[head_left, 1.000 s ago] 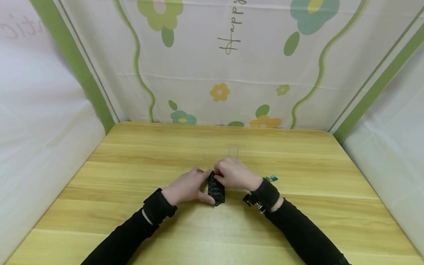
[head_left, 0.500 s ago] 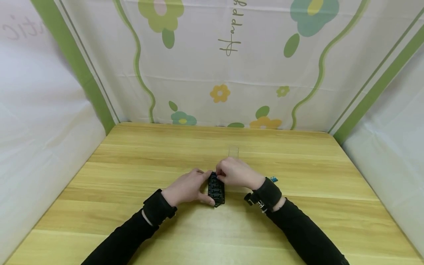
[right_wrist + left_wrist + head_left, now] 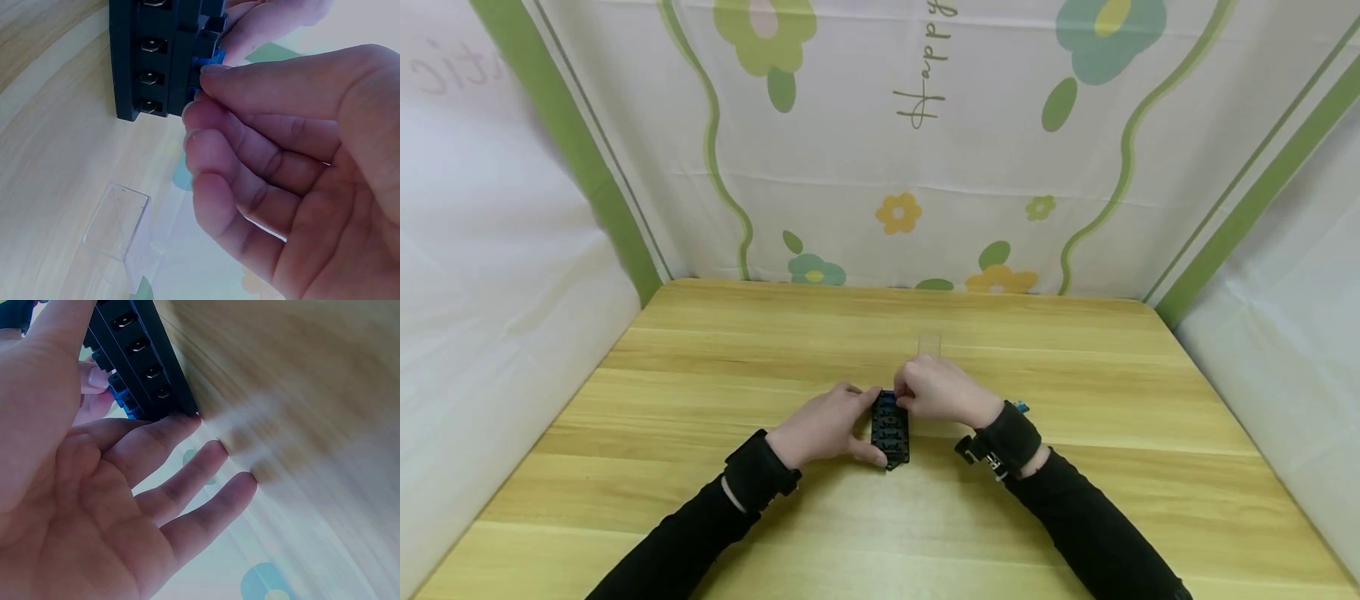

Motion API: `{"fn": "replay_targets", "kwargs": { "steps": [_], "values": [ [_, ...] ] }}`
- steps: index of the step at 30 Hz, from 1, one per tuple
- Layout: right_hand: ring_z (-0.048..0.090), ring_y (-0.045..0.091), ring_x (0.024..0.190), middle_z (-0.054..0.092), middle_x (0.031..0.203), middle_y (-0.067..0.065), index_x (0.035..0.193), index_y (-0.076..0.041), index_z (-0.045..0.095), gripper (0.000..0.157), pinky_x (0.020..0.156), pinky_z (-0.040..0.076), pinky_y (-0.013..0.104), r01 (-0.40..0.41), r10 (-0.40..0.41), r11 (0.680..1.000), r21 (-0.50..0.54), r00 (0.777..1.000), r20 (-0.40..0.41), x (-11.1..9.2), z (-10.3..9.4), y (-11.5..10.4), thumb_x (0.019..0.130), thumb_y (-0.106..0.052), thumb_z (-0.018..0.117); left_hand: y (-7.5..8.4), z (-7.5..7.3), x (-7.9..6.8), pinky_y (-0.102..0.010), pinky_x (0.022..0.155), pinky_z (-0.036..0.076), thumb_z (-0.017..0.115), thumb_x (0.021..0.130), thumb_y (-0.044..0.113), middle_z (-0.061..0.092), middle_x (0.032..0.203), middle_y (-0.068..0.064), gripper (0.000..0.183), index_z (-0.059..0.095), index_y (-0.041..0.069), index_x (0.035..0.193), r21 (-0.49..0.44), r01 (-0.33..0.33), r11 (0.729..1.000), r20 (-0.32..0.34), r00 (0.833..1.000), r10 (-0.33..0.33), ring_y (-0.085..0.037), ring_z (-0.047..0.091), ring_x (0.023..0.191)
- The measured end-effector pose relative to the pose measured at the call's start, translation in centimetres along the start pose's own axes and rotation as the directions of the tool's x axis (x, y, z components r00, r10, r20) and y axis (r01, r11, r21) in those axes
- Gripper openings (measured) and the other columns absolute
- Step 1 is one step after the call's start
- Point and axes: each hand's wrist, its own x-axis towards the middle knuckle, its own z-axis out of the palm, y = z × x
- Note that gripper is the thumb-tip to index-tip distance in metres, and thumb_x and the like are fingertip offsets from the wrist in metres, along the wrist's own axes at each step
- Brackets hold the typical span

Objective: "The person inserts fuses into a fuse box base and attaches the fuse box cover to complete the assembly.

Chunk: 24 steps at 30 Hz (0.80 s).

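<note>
A black fuse block (image 3: 891, 437) with metal terminals along its sides lies lengthwise on the table. My left hand (image 3: 823, 423) grips it, thumb at the near end and index finger at the far end; the other fingers spread out past the far end in the left wrist view. My right hand (image 3: 943, 393) is at the block's far end, with thumb and index finger pinching a small blue blade fuse (image 3: 216, 59) at the top of the block. Blue also shows in the far slot in the head view. The fingers partly hide the fuse.
A clear plastic cover (image 3: 119, 219) stands on the wooden table (image 3: 775, 533) just beyond my right hand. Small blue pieces (image 3: 1022, 407) lie behind the right wrist, mostly hidden. White floral cloth (image 3: 820, 167) closes off the back and sides.
The right hand has shifted slightly right along the block's far end, and blue now shows there. Its wrist covers more of the small coloured pieces. The left hand stays put.
</note>
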Motion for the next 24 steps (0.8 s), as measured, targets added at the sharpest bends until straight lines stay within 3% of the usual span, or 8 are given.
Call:
{"fn": "replay_targets", "kwargs": {
  "steps": [24],
  "values": [
    [0.044, 0.004, 0.052, 0.052, 0.063, -0.01, 0.072, -0.017, 0.065, 0.015, 0.048, 0.038, 0.018, 0.01, -0.01, 1.0, -0.001, 1.0, 0.0, -0.11, -0.09, 0.11, 0.085, -0.009, 0.068, -0.04, 0.13, -0.01, -0.035, 0.09, 0.044, 0.067, 0.07, 0.068, 0.052, 0.127, -0.018, 0.106, 0.036, 0.002, 0.146, 0.016, -0.011, 1.0, -0.007, 1.0, 0.011, -0.027, 0.05, 0.116]
  ]
}}
